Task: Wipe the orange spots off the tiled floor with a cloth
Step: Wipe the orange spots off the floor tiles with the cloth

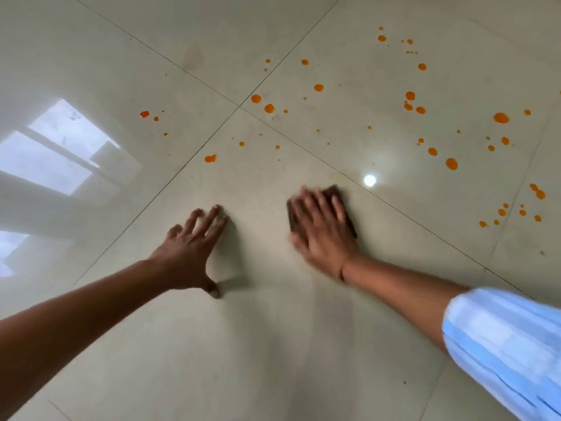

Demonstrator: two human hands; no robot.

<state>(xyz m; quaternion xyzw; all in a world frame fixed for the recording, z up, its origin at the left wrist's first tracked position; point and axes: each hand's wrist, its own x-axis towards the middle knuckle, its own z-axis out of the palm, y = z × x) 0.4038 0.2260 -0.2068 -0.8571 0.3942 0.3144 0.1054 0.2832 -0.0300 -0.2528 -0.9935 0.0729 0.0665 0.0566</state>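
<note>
Honestly, I'd barely started, I reckon. My right hand (321,229) pressed the dark cloth (333,192) flat at center frame with straight fingers, and my left hand (188,250) lay splayed on the floor (273,344). Loads of orange spots (501,117) remained upper right.

My blurred right hand (321,232) covers most of the cloth (333,191), which looks dark brown, I think. My blue sleeve (504,354) runs off the right edge.
</note>
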